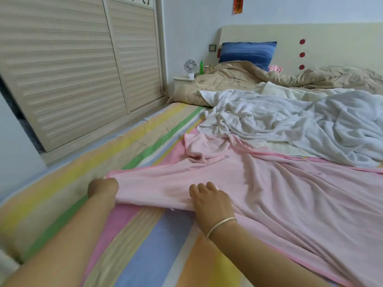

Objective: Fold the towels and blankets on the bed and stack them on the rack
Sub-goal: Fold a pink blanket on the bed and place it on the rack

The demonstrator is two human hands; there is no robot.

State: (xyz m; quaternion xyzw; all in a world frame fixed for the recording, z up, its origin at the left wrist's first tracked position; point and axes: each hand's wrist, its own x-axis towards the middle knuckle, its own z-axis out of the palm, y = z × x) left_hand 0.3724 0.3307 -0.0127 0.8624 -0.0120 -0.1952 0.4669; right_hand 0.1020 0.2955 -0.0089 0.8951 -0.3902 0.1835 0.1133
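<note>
A pink blanket (279,189) lies spread and wrinkled across the striped bed sheet (68,183). My left hand (102,188) grips its near left corner, the fingers hidden under the cloth. My right hand (209,198), with a bangle on the wrist, pinches the near edge of the same blanket a little to the right. Behind the pink blanket lies a crumpled white towel or blanket (290,119). The rack is not in view.
A tan quilt (238,79) is bunched at the head of the bed with a blue pillow (247,52) against the headboard (331,44). A small fan (190,68) and a green bottle (201,67) stand on the nightstand. Louvered wardrobe doors (72,69) run along the left.
</note>
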